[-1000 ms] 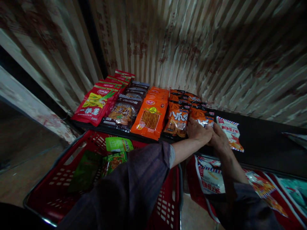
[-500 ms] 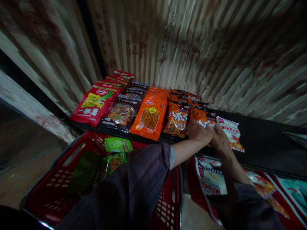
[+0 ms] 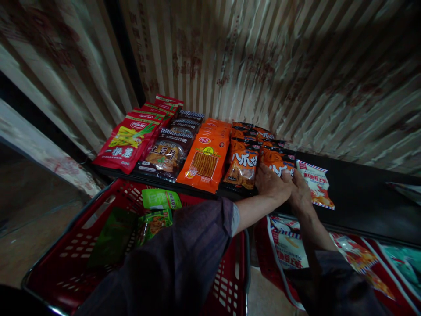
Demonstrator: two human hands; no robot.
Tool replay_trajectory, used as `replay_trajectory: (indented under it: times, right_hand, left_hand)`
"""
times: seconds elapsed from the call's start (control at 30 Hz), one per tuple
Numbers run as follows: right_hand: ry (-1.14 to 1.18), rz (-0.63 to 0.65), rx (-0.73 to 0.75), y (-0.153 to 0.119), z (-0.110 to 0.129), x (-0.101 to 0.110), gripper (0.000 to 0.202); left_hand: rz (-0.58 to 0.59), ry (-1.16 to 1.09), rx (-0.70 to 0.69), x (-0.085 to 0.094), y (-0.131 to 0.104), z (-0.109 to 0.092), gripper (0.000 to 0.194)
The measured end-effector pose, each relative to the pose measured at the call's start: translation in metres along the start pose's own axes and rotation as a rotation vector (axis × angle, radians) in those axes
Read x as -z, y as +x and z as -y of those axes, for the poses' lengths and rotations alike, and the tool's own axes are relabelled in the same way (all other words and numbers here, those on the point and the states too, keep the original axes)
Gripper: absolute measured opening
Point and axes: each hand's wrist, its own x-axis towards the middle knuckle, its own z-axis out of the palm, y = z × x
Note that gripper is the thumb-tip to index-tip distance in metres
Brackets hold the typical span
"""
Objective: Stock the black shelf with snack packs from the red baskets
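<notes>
On the dark shelf, my left hand [image 3: 273,186] grips the left side of an orange-and-black snack bag [image 3: 276,159], its fingers curled at the edge. Against the bag's right side is my right hand [image 3: 300,192], thumb up on the front and close to the left thumb. Both hands cover the lower part of this bag. To its left lies a matching snack bag [image 3: 243,164], with more of the same kind behind. A white snack bag [image 3: 315,182] with striped edges rests just right of my right hand.
Orange packets [image 3: 204,164], dark brown packets [image 3: 164,153] and red packets [image 3: 121,142] lie in overlapping rows leftward. Below stands a red basket [image 3: 77,235] holding green packets [image 3: 161,199]. Another red basket [image 3: 263,245] with snack bags is lower right. A wrinkled, striped covering [image 3: 210,57] backs the shelf.
Both hands stay on the same bag, with only a slight shift of the right hand and forearm to the left. The bags on the shelf keep their places.
</notes>
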Motion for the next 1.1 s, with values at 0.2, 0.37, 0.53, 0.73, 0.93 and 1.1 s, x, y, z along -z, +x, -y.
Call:
replay_trajectory:
  times: [0.2,0.37,0.53,0.73,0.93,1.1]
  right_hand:
    - [0.003,-0.011,-0.065,-0.006,0.022,0.003,0.068]
    - [-0.047,-0.045,-0.031,-0.002,0.021,-0.002,0.069]
    - [-0.048,-0.054,0.009,-0.002,0.015,-0.006,0.073]
    - [-0.04,-0.049,0.02,-0.001,0.014,-0.006,0.075]
    - [-0.067,-0.098,-0.02,-0.001,0.006,-0.009,0.09]
    - [-0.135,-0.08,-0.058,-0.006,0.006,-0.01,0.09]
  left_hand:
    - [-0.003,0.016,-0.03,-0.002,0.001,0.004,0.077]
    - [0.001,-0.003,-0.04,0.0,0.002,0.004,0.076]
    - [0.0,-0.028,-0.055,0.0,0.002,0.007,0.075]
    - [0.005,-0.069,-0.045,0.001,0.002,0.006,0.078]
    - [0.006,-0.035,-0.03,0.001,-0.01,0.001,0.074]
    - [0.004,-0.055,-0.053,0.004,-0.027,-0.003,0.066]
